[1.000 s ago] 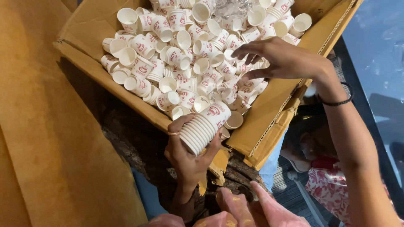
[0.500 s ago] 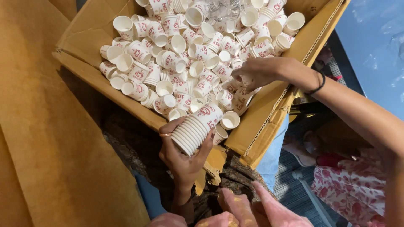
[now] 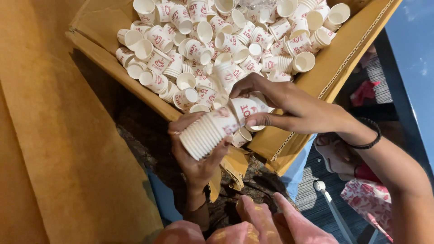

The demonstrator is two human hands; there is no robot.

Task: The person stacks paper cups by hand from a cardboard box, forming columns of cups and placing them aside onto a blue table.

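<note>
Fingers of the left hand (image 3: 196, 156) are curling around a stack of paper cups (image 3: 209, 132), gripping it just near the cardboard box (image 3: 325, 81). That stack is lying tilted, its long axis running from near left to far right, with the open rims pointing near left. Reaching in from the right with its wrist bent, the right hand (image 3: 289, 106) is pinching a single cup (image 3: 244, 108) against the stack's far end. Loose cups (image 3: 199, 49) are filling the box.
</note>
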